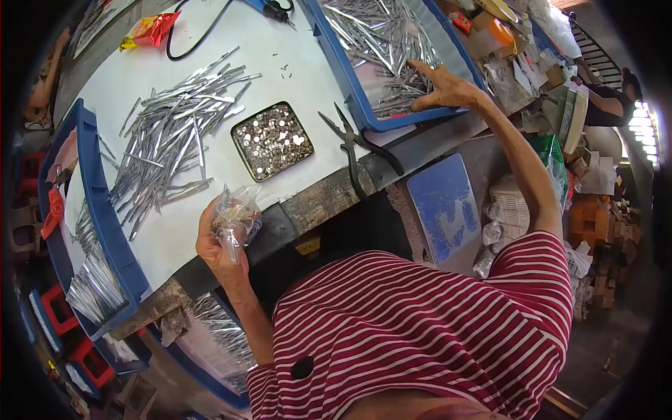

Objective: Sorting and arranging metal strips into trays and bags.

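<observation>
At the table's front edge, my left hand (222, 255) is closed round a crumpled clear plastic bag (234, 220). Small things seem to be inside it, too hidden to name. My right hand (448, 87) reaches over the near right corner of a blue tray (350, 94), fingers spread, its fingertips at the thin silvery metal strips (378, 35) heaped there. Whether they touch the strips I cannot tell. Between my hands lie black-handled pliers (348, 136), jaws apart, and a square tin (241, 155) of small shiny metal bits.
A loose pile of metal strips (175, 133) covers the left of the white table (294, 28). Another blue tray (105, 203) stands at the left edge. Farther back are a red and yellow packet (148, 31) and a blue corded tool (269, 8). Another person (609, 101) is at the far right.
</observation>
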Motion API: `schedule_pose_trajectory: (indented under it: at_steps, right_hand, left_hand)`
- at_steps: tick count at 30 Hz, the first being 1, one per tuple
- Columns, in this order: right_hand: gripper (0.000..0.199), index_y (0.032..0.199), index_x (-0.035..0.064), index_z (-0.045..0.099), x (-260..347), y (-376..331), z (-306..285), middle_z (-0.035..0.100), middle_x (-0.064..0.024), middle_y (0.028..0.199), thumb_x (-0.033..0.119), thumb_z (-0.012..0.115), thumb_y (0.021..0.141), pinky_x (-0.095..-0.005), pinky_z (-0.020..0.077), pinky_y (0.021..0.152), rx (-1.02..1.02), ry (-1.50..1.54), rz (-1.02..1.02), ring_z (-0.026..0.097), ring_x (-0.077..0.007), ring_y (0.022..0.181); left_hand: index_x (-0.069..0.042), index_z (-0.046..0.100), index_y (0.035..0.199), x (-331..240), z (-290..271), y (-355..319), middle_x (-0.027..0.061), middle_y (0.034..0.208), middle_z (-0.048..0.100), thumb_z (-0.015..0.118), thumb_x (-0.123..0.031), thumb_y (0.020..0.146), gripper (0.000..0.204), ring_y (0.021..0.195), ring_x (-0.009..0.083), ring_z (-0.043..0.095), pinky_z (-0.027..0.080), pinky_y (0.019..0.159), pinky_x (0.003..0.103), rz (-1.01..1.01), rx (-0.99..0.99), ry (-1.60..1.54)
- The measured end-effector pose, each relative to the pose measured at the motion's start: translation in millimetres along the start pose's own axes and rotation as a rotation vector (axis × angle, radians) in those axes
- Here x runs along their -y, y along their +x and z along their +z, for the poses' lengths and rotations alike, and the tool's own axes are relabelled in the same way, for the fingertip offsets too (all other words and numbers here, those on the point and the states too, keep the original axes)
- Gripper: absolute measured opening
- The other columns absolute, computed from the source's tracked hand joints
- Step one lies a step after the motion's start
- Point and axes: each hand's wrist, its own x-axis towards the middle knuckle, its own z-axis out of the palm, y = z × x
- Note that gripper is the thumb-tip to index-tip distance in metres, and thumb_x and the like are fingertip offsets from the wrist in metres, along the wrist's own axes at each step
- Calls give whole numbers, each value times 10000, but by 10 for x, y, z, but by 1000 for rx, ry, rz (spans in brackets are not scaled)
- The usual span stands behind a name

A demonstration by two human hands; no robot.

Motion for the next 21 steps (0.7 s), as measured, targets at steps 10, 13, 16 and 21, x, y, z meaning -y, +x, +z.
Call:
schedule_pose_trajectory:
  at_steps: [10,13,16,21]
  right_hand:
    - [889,1279,93,239,52,29,-6,442,-306,994,374,656,545,-397,361,827,-9,68,-25,445,-369,931]
    - [854,1266,98,260,64,3,17,451,-284,935,358,645,549,-390,366,823,-58,1,-54,457,-362,900]
    - [841,1254,97,273,125,14,51,446,-279,933,358,648,548,-394,365,824,-79,-18,-80,455,-366,907]
    - [795,1213,50,331,173,31,2,491,-276,953,299,664,535,-372,377,821,-74,151,-24,489,-323,914]
  left_hand:
    - [83,414,1110,-17,19,3,148,1059,506,611,-110,714,483,896,193,540,446,784,293,-10,-12,6]
    - [84,410,1116,-1,-5,2,151,1064,504,606,-105,717,483,898,194,540,442,788,296,-2,-8,6]
    - [84,412,1115,-1,6,7,153,1069,501,603,-103,720,476,905,194,538,445,786,301,1,-13,32]
    - [82,418,1111,9,0,-3,152,1070,502,592,-94,729,456,911,196,533,436,799,292,6,2,26]
